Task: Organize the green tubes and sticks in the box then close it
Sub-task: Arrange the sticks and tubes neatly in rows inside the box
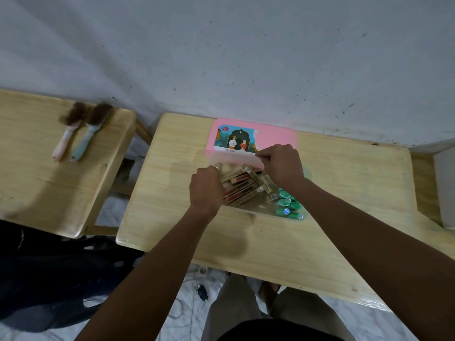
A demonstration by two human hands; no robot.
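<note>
Left hand [205, 185] curls on the packaged sticks [242, 187], likely squaring them beside the green tubes [288, 203]. Right hand [280, 163] pinches the far rim of the box [234, 159], probably to steady it.

A clear box [248, 212] is being carried by the light wooden worktop [344, 193], toward the middle of its far edge, and the pink lid [278, 137] is being borne along that edge. On a second worktop [37, 188] beside the left edge, a pink-handled brush [64, 141] and a blue-handled brush [85, 140] are being carried side by side near the far right corner.
</note>
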